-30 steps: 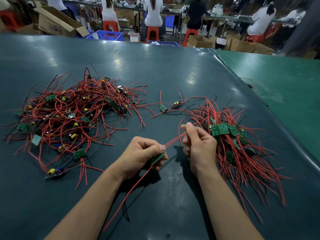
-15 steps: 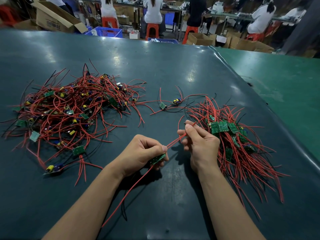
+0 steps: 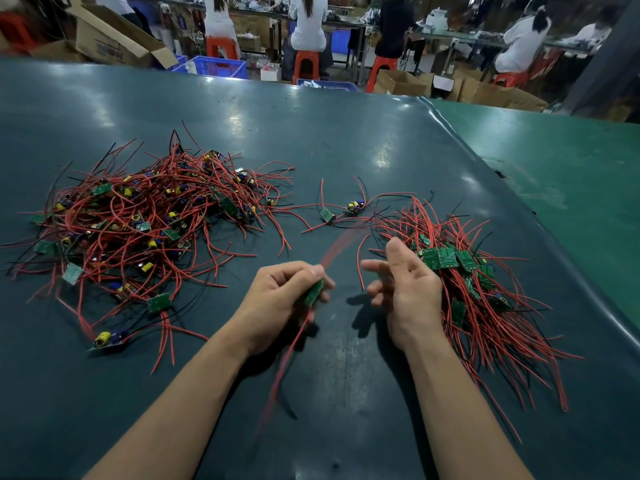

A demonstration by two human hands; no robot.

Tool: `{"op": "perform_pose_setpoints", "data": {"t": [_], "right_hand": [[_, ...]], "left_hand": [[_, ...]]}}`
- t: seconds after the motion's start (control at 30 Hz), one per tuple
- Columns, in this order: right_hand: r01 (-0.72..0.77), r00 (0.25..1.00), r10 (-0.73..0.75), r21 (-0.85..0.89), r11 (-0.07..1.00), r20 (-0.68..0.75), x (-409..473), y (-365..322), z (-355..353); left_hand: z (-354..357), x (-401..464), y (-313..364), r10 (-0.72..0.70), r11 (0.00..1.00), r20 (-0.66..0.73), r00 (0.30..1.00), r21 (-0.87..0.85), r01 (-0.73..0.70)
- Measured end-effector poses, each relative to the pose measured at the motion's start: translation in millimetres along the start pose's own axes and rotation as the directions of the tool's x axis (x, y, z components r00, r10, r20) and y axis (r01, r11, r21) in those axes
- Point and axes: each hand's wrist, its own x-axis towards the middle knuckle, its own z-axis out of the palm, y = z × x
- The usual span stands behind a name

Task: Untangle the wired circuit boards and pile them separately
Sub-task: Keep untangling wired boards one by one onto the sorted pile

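My left hand (image 3: 282,299) is closed around a small green circuit board (image 3: 311,294) whose red wires are blurred, one sweeping up to the right and one trailing down toward me. To its right, my right hand (image 3: 405,289) hovers with fingers spread and nothing in it. A tangled heap of boards and red wires (image 3: 138,230) lies at the left of the dark table (image 3: 346,140). A sorted pile of boards with combed red wires (image 3: 467,282) lies just right of my right hand. Two loose boards (image 3: 341,211) rest between the heaps.
The table's right edge (image 3: 554,258) runs diagonally, with a green table (image 3: 571,161) beyond it. Behind the far edge are cardboard boxes (image 3: 114,39), a blue crate (image 3: 218,65), and several seated people on red stools.
My right hand has let go of the red wire and spread its fingers. The wire now swings free, blurred. My left hand still holds the board.
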Motion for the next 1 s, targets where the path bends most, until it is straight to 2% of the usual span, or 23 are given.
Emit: {"op": "perform_pose_setpoints", "data": {"t": [0.07, 0.17, 0.23, 0.3, 0.37, 0.43, 0.5, 0.53, 0.6, 0.7, 0.8, 0.9, 1.0], "right_hand": [[-0.074, 0.98, 0.092, -0.102, 0.992, 0.178, -8, -2, 3], [0.021, 0.896, 0.165, -0.411, 0.911, 0.411, -24, 4, 12], [0.089, 0.863, 0.176, -0.485, 0.87, 0.474, -26, 6, 15], [0.086, 0.858, 0.185, -0.489, 0.868, 0.479, -25, 4, 15], [0.076, 0.897, 0.127, -0.431, 0.899, 0.424, -24, 3, 14], [0.051, 0.939, 0.055, -0.296, 0.954, 0.34, -23, 2, 12], [0.054, 0.97, -0.02, -0.137, 0.989, 0.241, -20, -3, 10], [0.076, 0.982, -0.062, -0.074, 0.994, 0.179, -17, -5, 9], [0.153, 0.987, -0.154, 0.029, 0.988, 0.033, -12, -10, 7], [0.255, 0.96, -0.221, 0.218, 0.942, -0.171, -7, -15, 4], [0.189, 0.96, -0.088, 0.383, 0.904, -0.267, -5, -16, 2], [0.152, 0.951, -0.016, 0.422, 0.894, -0.308, -3, -13, 0], [0.132, 0.955, -0.025, 0.35, 0.927, -0.295, -2, -11, -2]], "left_hand": [[2, 2, -2, 0.035, 0.998, -0.072, 0.997, -0.048, -0.039], [3, 3, -4, 0.072, 0.997, -0.076, 0.994, -0.027, -0.075], [2, 3, -6, 0.073, 0.997, -0.069, 0.995, -0.001, -0.073], [1, 4, -8, 0.064, 0.997, -0.076, 0.995, -0.03, -0.066], [3, 6, -8, 0.099, 0.991, -0.134, 0.986, -0.077, -0.11], [0, 8, -7, 0.188, 0.977, -0.294, 0.937, -0.042, -0.209], [-9, 10, -6, 0.332, 0.943, -0.451, 0.828, 0.157, -0.293], [-12, 11, -7, 0.391, 0.919, -0.482, 0.784, 0.25, -0.305], [-12, 11, -7, 0.45, 0.887, -0.485, 0.75, 0.337, -0.315], [-7, 10, -8, 0.481, 0.861, -0.44, 0.758, 0.398, -0.316], [-10, 13, -9, 0.421, 0.895, -0.467, 0.777, 0.351, -0.274], [-11, 15, -8, 0.372, 0.921, -0.492, 0.787, 0.301, -0.247], [-11, 13, -7, 0.365, 0.919, -0.479, 0.798, 0.325, -0.226]]}}
